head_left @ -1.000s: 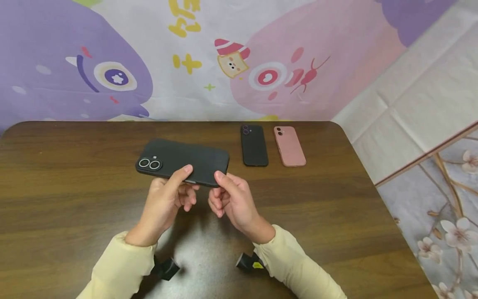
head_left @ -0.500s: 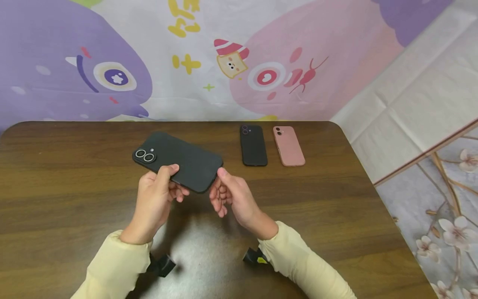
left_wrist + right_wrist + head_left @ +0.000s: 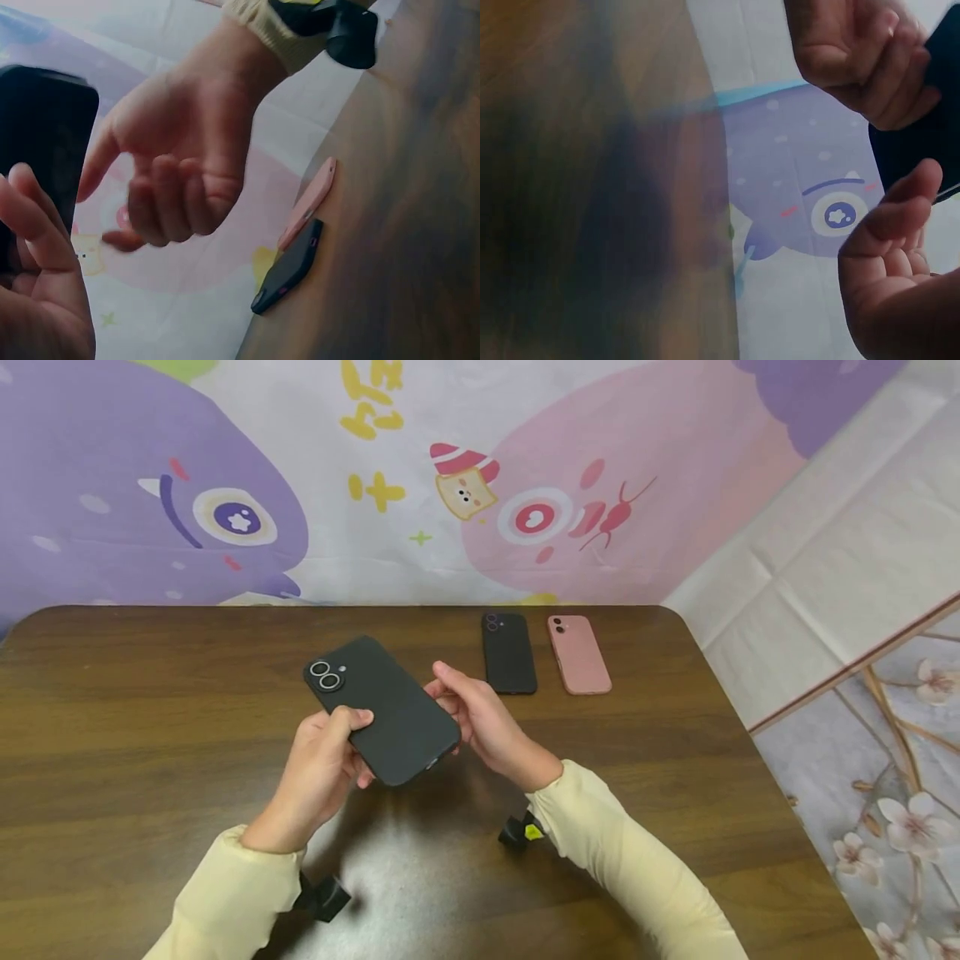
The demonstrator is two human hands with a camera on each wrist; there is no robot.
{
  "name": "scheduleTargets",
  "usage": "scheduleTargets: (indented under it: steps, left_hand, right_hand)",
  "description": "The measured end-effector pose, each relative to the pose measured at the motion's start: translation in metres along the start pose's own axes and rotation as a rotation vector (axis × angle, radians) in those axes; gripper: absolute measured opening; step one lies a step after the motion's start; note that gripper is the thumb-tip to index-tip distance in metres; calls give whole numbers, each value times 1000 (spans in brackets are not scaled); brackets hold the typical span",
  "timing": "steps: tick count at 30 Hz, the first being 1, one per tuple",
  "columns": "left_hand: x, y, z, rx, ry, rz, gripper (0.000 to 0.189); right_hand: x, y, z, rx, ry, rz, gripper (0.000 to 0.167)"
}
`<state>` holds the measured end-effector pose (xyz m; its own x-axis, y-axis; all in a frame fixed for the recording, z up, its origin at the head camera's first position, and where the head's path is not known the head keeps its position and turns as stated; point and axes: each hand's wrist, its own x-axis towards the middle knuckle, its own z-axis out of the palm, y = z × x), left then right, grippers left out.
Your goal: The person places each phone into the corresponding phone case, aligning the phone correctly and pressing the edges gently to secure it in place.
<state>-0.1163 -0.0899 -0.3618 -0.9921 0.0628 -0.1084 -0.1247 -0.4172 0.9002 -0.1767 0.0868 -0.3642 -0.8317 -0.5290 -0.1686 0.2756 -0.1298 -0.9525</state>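
Note:
A black phone (image 3: pixel 401 714) with two silver-ringed camera lenses faces back-up above the table, tilted so its lens end points to the far left. My left hand (image 3: pixel 318 764) grips its near long edge, thumb on the back and fingers underneath. Beside the opposite long edge is my right hand (image 3: pixel 483 718), its thumb raised off the phone and its fingers loosely bent. In the left wrist view the right hand (image 3: pixel 187 157) holds nothing; whether a fingertip touches the phone's edge I cannot tell. The right wrist view shows the phone (image 3: pixel 911 154) only in part.
Toward the back of the wooden table (image 3: pixel 150 727) lie a second black phone (image 3: pixel 510 656) with purple-ringed lenses and a pink phone (image 3: pixel 581 656), side by side. A cartoon-printed cloth (image 3: pixel 360 543) hangs behind the table's far edge. Black wrist cameras (image 3: pixel 330 897) sit under both sleeves.
The held phone has turned clockwise, its lens end shifting right and its other end swinging nearer. My right hand has come off its end corner and moved up along its far side.

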Motion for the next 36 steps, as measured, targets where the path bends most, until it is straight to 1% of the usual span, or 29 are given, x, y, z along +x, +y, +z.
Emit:
scheduleTargets:
  steps: [4,6,8,12,14,16,17,19,23,25,29,31,33,34,36]
  left_hand:
    - [-1,-4,-2,24,-90,-32,35]
    - [-1,-6,-4,41,-143,-41,36]
    - [-2,-8,-6,47,-215,-39,37]
    - [-3,-11,-9,42,-364,-22,39]
    - [-3,-12,-9,41,-408,-16,38]
    - [-2,-13,-9,38,-431,-19,37]
    - [-2,-13,-9,41,-428,-27,37]
    - [-2,-12,-8,42,-401,-54,36]
    - [-2,-9,-8,20,-312,-101,32]
    - [-2,-7,-10,-12,-288,-98,33]
    - [-1,-7,-15,-63,-278,-95,42]
    - [0,-7,-17,-81,-244,-110,45]
    - [0,-9,-18,-94,-209,-108,48]
    - [0,-9,-18,-108,-192,-93,49]
    - [-1,-10,-20,-134,-192,-63,50]
  right_hand:
    - [10,-2,0,112,-66,60,37]
    - [14,-3,0,138,-89,77,37]
    - [17,-3,0,154,-102,89,37]
    - [21,-3,3,178,-102,107,35]
    - [22,-3,4,187,-90,100,33]
    - [21,-4,6,192,-67,86,32]
    - [21,-4,6,195,-53,77,32]
    - [19,-5,6,191,-26,65,35]
    - [17,-6,4,181,38,38,40]
    - [16,-6,3,198,70,18,42]
    - [16,-7,1,236,128,-11,43]
    - [15,-7,0,250,155,-16,43]
    - [14,-7,-1,264,176,-22,42]
    - [13,-8,-1,270,184,-26,42]
    - [12,-8,0,285,186,-34,42]
